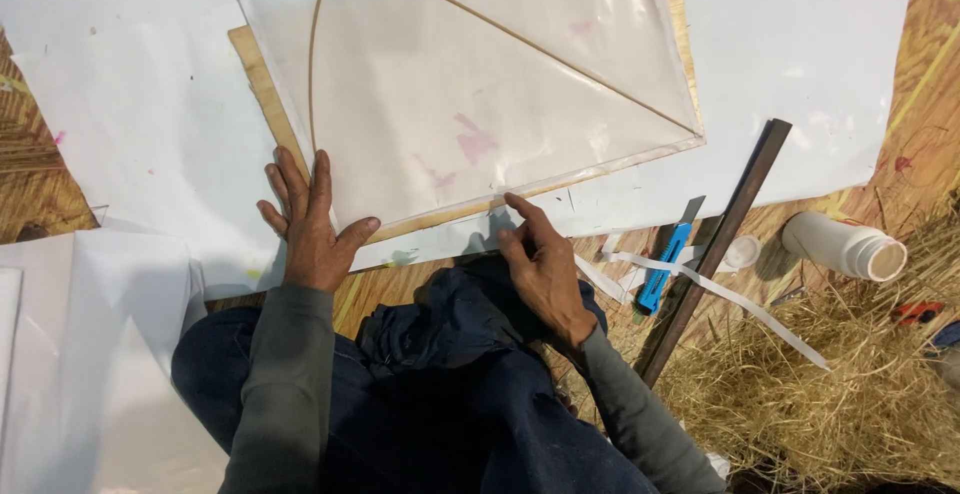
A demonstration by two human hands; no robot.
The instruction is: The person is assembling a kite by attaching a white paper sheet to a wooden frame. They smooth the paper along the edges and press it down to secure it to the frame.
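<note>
A translucent white paper kite sheet (470, 104) with thin bamboo sticks lies on a wooden board (262, 84). My left hand (312, 224) rests flat on the sheet's lower left corner, fingers spread. At the near edge of the sheet, my right hand (540, 264) presses down with the index finger, the other fingers curled. Neither hand holds anything. My dark blue trouser legs (430, 384) fill the lower middle.
A blue utility knife (664, 264), a long dark metal bar (715, 244), white paper strips (730, 299), a small white lid (742, 251) and an open white plastic bottle (845, 246) lie at right on straw (830, 394). White paper sheets (90, 354) lie at left.
</note>
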